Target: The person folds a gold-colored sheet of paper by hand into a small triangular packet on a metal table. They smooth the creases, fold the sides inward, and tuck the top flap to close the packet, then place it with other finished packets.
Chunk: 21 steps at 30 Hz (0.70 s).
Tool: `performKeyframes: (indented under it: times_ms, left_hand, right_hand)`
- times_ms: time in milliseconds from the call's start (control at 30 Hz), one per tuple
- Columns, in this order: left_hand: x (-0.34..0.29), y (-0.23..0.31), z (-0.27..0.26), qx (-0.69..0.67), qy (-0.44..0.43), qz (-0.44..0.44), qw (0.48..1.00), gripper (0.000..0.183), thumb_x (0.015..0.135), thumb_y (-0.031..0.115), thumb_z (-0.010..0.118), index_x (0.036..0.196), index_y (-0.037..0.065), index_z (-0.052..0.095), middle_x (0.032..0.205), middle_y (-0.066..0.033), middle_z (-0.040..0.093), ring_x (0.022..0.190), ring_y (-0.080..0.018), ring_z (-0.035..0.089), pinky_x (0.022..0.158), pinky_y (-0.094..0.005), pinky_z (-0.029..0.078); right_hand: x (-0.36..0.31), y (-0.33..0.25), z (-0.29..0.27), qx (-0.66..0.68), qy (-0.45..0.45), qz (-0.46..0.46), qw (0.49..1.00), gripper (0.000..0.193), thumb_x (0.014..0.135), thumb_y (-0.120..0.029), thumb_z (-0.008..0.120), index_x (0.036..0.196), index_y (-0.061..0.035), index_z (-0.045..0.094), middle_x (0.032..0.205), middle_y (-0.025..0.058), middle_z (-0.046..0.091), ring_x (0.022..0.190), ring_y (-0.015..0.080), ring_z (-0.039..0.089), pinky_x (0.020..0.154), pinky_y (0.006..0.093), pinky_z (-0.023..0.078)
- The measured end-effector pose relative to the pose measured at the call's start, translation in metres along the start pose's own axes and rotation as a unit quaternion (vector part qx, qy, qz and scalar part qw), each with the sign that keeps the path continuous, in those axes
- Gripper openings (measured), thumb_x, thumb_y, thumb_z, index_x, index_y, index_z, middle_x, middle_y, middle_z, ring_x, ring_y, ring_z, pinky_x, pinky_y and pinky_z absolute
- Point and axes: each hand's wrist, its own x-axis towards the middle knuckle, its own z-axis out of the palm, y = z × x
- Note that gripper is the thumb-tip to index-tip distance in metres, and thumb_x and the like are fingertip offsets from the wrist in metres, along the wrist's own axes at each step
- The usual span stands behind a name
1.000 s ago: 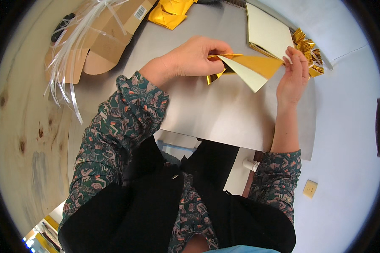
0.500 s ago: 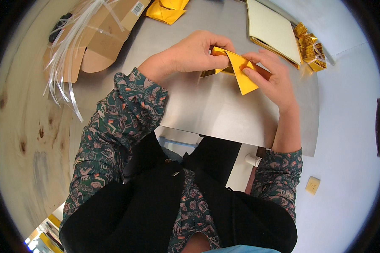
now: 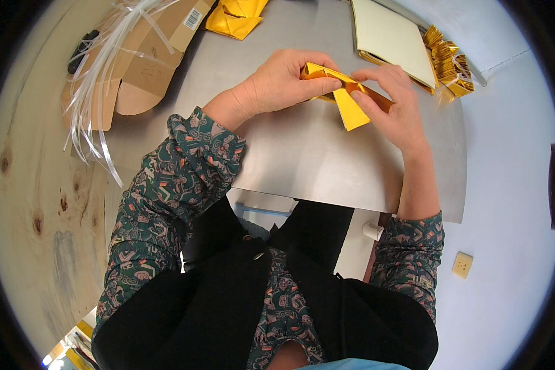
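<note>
Two bare hands at work on a folded sheet, seen from above. The gold paper [image 3: 351, 113] lies between the hands, over the far half of a grey metal desk [image 3: 308, 157]; its clearance from the surface cannot be judged. It is creased into several layers, with one narrow flap pointing toward the near side. The left hand [image 3: 282, 81] has its grip clamped on the left part of the paper, the thumb lying along the near face and the fingers curled behind. The right hand [image 3: 398, 106] has its grip clamped on the right part, thumb and forefinger pinching the folded layers beside the flap. The two hands are close together, joined by the paper.

Beyond the right hand, a stack of pale sheets [image 3: 393, 42] with gold showing along its edge lies on the desk. Just right of it stands a row of pleated gold pieces [image 3: 454, 69]. At the far side, left of centre, rests a folded gold piece [image 3: 235, 23]. At the far left is an opened cardboard box [image 3: 147, 73], with white plastic strips [image 3: 102, 61] draped over it and a black object [image 3: 81, 54], partly hidden, beside it. At the right, a cream wall socket [image 3: 462, 265] is set in a white wall [image 3: 505, 179].
</note>
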Motion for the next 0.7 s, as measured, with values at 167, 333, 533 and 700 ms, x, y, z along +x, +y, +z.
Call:
performKeyframes:
  times_ms: [167,333,533,700]
  left_hand:
    - [-0.001,0.0,0.002,0.009,-0.008,-0.019,1.0,0.021,0.101,0.024,0.071,0.109,0.005,0.073,0.091,0.0029,0.068,0.082,-0.0036,0.059,0.074,-0.0197,0.05]
    - [0.0,0.004,0.004,-0.012,-0.015,-0.046,0.999,0.019,0.1,0.025,0.072,0.102,0.006,0.074,0.084,0.0051,0.065,0.076,-0.0024,0.056,0.066,-0.0196,0.046]
    - [-0.002,0.007,0.005,-0.026,-0.008,-0.068,0.997,0.016,0.1,0.024,0.073,0.097,0.008,0.075,0.077,0.0063,0.063,0.069,-0.0013,0.053,0.06,-0.0199,0.042]
    - [-0.002,0.006,0.007,-0.045,-0.01,-0.076,0.996,0.015,0.099,0.023,0.073,0.097,0.008,0.075,0.075,0.0065,0.063,0.067,-0.0011,0.053,0.058,-0.0198,0.042]
  right_hand:
    - [0.003,-0.009,0.0,-0.042,0.023,-0.032,0.998,0.018,0.086,-0.016,0.078,0.102,-0.0065,0.074,0.095,0.0057,0.072,0.095,0.0263,0.061,0.087,0.0359,0.049]
    - [-0.004,-0.013,0.006,0.061,-0.017,0.049,0.997,0.015,0.088,-0.014,0.077,0.101,-0.0067,0.075,0.088,0.0051,0.071,0.085,0.023,0.062,0.077,0.0339,0.051]
    - [-0.005,-0.01,0.009,0.126,-0.026,0.085,0.988,0.013,0.091,-0.013,0.077,0.102,-0.0066,0.074,0.085,0.0043,0.07,0.075,0.0162,0.061,0.066,0.0283,0.051]
    - [-0.007,-0.008,0.009,0.174,-0.043,0.107,0.978,0.012,0.092,-0.012,0.074,0.103,-0.006,0.074,0.085,0.0038,0.07,0.077,0.014,0.062,0.067,0.0269,0.051]
